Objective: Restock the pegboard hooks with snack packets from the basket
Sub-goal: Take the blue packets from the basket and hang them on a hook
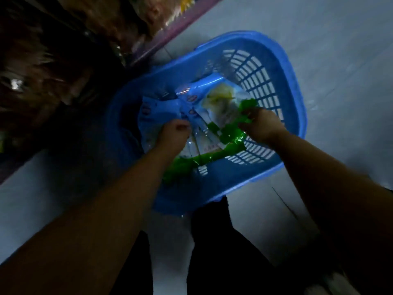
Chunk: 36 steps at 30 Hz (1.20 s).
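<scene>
A blue plastic basket [282,86] with slotted walls stands on the pale floor below me. Inside lie several snack packets [214,101] with blue tops, clear middles and green bottom edges. My left hand [173,135] is closed on the packets near the basket's middle. My right hand [260,123] grips the green edge of a packet [230,133] at the right side. Both forearms reach down into the basket. The pegboard hooks are not visible.
A dark shelf unit with a purple edge [170,37] runs along the left, holding blurred packaged goods [161,11]. Pale floor [329,39] spreads to the right and behind the basket. My dark-clothed legs [212,241] stand just below the basket.
</scene>
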Motion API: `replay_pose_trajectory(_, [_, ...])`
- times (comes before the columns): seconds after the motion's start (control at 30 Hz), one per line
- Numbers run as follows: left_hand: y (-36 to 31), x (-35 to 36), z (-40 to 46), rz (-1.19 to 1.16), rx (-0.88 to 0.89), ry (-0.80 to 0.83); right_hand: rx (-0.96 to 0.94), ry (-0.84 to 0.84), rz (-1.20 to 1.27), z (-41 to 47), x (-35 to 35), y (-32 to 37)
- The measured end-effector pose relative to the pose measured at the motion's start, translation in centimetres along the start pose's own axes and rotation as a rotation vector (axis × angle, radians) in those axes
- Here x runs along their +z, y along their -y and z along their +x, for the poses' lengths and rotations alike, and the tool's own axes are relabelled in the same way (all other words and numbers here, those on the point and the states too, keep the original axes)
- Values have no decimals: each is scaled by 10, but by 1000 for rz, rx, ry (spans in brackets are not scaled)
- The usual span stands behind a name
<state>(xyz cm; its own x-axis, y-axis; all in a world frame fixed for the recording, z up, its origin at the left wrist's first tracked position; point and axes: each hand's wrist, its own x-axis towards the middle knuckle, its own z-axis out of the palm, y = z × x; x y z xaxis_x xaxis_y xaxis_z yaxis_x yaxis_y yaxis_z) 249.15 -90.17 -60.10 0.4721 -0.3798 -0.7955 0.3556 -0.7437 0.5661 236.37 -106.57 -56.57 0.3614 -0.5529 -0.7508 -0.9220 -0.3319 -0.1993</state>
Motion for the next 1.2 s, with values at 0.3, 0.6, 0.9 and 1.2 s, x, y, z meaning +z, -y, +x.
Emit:
replay_pose_trajectory(0.3, [-2,61,86,-429,-184,91,-150,-98,-179,88,53,-15])
replay_pose_trajectory(0.6, [2,51,61,-391,-189,68,-31,-60,181,51,64,-17])
replay_pose_trajectory(0.9, [52,27,25,-207,-123,-31,79,26,767,44,65,-17])
replay_pose_trajectory(1.2, [49,6,20,-277,69,-244,169,-281,719,49,37,-43])
